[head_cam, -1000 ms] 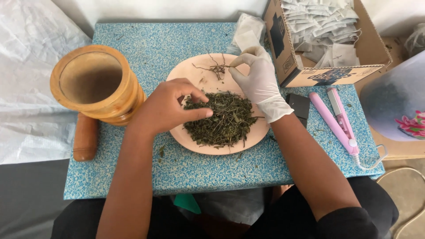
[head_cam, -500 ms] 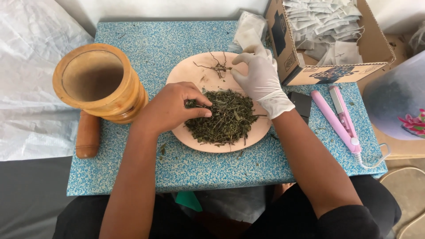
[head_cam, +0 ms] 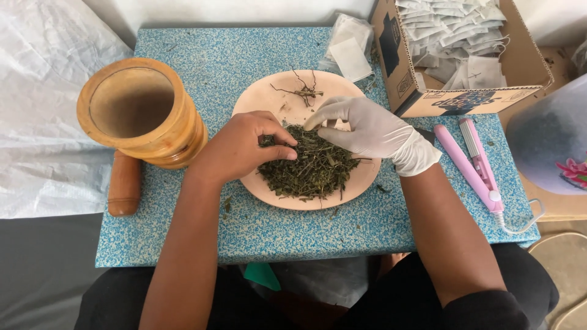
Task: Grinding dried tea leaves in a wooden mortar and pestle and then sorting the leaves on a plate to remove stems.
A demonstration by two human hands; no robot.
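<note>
Two hands work one heap of dried green leaves [head_cam: 309,168] on a pink plate [head_cam: 269,98]: bare left hand [head_cam: 241,146] fingers pinched on leaves at the heap's edge, gloved right hand [head_cam: 367,131] fingers curled together just above it.

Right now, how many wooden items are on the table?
2. The mortar stands upright at the table's left side; the pestle lies just below it, against its base. Nothing seems hidden, though the arms cover part of the table.
</note>
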